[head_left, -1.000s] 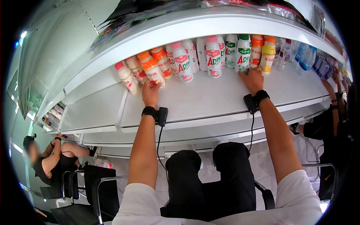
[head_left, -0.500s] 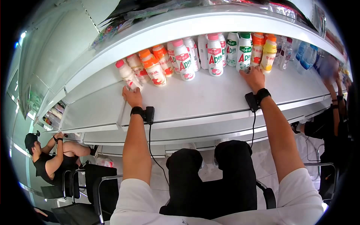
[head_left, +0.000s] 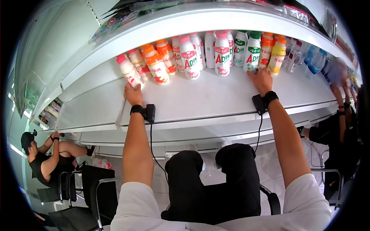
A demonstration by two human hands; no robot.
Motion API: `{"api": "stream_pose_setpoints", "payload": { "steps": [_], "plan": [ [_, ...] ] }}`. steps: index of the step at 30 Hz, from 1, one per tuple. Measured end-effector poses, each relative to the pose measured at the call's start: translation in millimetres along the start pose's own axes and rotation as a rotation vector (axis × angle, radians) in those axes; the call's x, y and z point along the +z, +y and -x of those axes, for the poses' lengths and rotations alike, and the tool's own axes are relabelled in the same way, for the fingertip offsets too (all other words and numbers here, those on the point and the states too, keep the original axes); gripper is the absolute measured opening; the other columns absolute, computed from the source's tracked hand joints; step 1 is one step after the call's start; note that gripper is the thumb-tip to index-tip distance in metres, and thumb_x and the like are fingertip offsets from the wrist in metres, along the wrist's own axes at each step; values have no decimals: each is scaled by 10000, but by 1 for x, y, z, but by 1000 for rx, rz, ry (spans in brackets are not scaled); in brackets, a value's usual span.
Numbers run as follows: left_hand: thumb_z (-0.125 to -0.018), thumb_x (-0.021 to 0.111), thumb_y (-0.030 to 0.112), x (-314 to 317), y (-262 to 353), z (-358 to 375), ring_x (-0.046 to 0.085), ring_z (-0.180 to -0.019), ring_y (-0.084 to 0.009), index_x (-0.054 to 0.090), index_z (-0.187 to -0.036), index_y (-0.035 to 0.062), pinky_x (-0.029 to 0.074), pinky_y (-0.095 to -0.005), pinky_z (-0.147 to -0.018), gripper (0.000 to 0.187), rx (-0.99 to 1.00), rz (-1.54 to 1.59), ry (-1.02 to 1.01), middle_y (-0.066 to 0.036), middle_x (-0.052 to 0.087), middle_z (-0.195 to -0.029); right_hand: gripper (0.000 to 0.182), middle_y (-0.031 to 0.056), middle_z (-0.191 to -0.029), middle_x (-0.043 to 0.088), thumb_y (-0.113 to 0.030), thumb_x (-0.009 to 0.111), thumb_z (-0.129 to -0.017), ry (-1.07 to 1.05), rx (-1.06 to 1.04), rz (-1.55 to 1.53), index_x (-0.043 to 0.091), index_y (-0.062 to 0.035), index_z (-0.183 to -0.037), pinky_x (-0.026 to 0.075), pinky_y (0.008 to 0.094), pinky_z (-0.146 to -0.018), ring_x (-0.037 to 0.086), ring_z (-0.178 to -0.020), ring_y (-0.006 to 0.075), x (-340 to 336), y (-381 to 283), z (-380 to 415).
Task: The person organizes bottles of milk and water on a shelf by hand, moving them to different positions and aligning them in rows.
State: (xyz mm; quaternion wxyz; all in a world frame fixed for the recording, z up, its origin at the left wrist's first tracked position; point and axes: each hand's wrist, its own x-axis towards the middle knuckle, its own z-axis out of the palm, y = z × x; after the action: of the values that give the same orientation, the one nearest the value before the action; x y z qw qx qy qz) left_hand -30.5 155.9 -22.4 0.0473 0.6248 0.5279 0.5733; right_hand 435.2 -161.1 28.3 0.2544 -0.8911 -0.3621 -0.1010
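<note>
My left hand (head_left: 133, 94) is at the left end of the bottle row, its fingers closed round the base of a white bottle with a pink cap (head_left: 129, 70). The bottle leans in the view. My right hand (head_left: 261, 81) holds the lower end of a green-capped AD calcium milk bottle (head_left: 253, 53) between thumb and fingers. Just right of that bottle is a yellow bottle with an orange cap (head_left: 276, 57). Between my hands stand an orange-capped bottle (head_left: 157, 68) and pink-capped AD calcium milk bottles (head_left: 222, 56), with several more behind.
The bottles stand on a white shelf (head_left: 192, 102), under an upper shelf with a curved-looking edge (head_left: 216, 19). Clear water bottles (head_left: 316, 63) are further right. A seated person (head_left: 48, 158) is at the left, another person (head_left: 339, 115) at the right. Chairs (head_left: 96, 188) stand behind.
The view has shifted slightly. My left hand and its pink-capped bottle have moved a little further back on the shelf. My right hand stays at the green-capped bottle's base.
</note>
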Motion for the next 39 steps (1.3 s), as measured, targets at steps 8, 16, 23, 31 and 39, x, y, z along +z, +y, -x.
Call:
{"api": "stream_pose_setpoints", "payload": {
  "steps": [8,16,23,31,39],
  "plan": [
    [-826,735,170,-7,4,2,675,-929,-367,599,-1127,-23,515,-445,-844,383,26,3,-57,-202,699,-1002,554,196,-1069,660,-525,657,-812,92,-100,76,713,-16,-1023,521,450,-867,616,-1057,347,7,6,0],
    [-845,761,198,-1,-10,-1,659,-1024,-287,583,-1197,-33,492,-379,-926,457,-30,61,-112,-165,682,-1145,591,182,-1211,592,-531,686,-791,49,-42,-52,693,-14,-1079,439,469,-977,494,-1207,357,8,8,0],
    [-829,764,182,3,-20,-8,681,-998,-315,598,-1201,-22,509,-397,-898,456,26,40,-55,-174,703,-1096,557,175,-1208,585,-501,693,-809,56,-18,-70,687,-15,-1082,424,464,-990,483,-1213,355,2,1,4],
    [-826,755,135,-2,-8,0,681,-984,-337,564,-1220,-38,524,-396,-884,471,9,75,-87,-211,676,-1129,530,165,-1214,586,-469,678,-842,50,-38,-70,675,-8,-1102,422,454,-998,485,-1216,345,5,5,5],
    [-826,751,126,-5,-3,-1,682,-981,-339,549,-1232,-48,529,-395,-876,486,-46,46,-108,-220,674,-1120,584,161,-1217,589,-516,691,-815,58,-43,-54,681,-8,-1103,413,456,-1000,486,-1218,342,-1,-2,8]
  ]
}}
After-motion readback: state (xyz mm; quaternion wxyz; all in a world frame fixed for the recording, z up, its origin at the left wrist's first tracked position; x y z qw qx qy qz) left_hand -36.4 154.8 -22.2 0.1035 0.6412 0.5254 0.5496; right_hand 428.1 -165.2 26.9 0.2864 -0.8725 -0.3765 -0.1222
